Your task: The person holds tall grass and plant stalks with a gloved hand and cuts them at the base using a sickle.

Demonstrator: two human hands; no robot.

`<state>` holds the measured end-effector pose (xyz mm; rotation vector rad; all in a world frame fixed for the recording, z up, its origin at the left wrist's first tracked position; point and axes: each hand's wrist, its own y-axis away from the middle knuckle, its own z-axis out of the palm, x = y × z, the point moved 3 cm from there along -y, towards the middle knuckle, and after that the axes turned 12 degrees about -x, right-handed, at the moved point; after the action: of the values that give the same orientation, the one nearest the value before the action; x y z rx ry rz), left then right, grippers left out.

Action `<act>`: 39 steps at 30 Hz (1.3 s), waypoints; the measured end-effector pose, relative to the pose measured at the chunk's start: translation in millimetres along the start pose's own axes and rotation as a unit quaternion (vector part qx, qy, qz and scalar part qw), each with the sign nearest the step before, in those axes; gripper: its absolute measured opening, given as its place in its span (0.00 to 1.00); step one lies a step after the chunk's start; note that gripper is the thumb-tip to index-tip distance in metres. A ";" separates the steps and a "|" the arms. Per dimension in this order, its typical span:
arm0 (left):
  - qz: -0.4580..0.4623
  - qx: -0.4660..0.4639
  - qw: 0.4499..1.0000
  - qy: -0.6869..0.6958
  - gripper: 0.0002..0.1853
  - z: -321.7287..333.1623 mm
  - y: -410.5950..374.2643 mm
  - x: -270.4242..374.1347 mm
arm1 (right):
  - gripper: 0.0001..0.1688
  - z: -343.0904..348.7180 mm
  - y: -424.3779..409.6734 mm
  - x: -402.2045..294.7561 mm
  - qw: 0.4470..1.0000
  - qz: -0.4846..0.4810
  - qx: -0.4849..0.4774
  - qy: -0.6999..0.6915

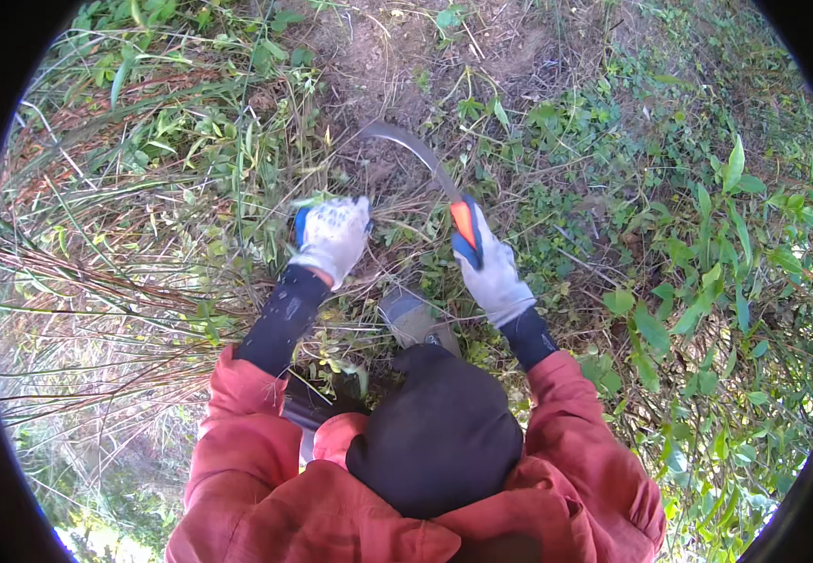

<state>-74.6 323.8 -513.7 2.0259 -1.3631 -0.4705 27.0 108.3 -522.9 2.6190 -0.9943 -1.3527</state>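
Note:
A sickle with a curved metal blade [417, 149] and an orange grip [463, 222] is held by my right hand [496, 274], in a white and blue work glove. The blade arcs up and to the left over bare soil, its tip beyond my left hand. My left hand [334, 232], in a matching glove, is closed in a fist around some thin plant stems [399, 210]. Bits of green leaf show at its far edge; its fingers are mostly hidden from above. Between my forearms, a grey shoe [406, 317] stands among low weeds.
Long reddish-brown stalks [118, 278] fan out on the left, some close to my left sleeve. Leafy green plants [702, 302] rise on the right. A patch of bare soil [406, 56] lies ahead, with low clover-like weeds [575, 141] beside it.

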 end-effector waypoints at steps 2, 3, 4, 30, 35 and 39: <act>-0.029 -0.022 0.999 0.001 0.22 19.2 24.6 -20.9 | 0.36 17.8 35.1 29.8 0.990 -0.031 -0.013 -0.138; -0.036 -0.038 0.998 -0.034 0.25 37.5 36.1 -35.7 | 0.36 23.7 62.0 40.5 0.987 0.015 -0.004 -0.157; -0.051 -0.058 0.995 -0.063 0.27 54.1 47.4 -43.0 | 0.37 27.0 69.3 38.6 0.989 0.043 -0.025 -0.136; 0.018 -0.024 0.992 0.125 0.18 -2.1 0.0 27.2 | 0.39 32.6 63.5 45.3 0.978 0.114 -0.049 -0.169; 0.044 -0.158 0.986 0.028 0.18 59.2 72.5 -3.1 | 0.38 14.4 157.8 44.2 0.974 0.152 -0.081 -0.146; -0.116 -0.265 0.956 -0.035 0.23 125.7 125.0 -107.9 | 0.36 25.2 142.6 23.7 0.989 0.018 -0.107 -0.102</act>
<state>-279.9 351.9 -526.3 1.7293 -0.9066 -0.9146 -56.6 -11.8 -512.4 2.3341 -0.8540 -1.6444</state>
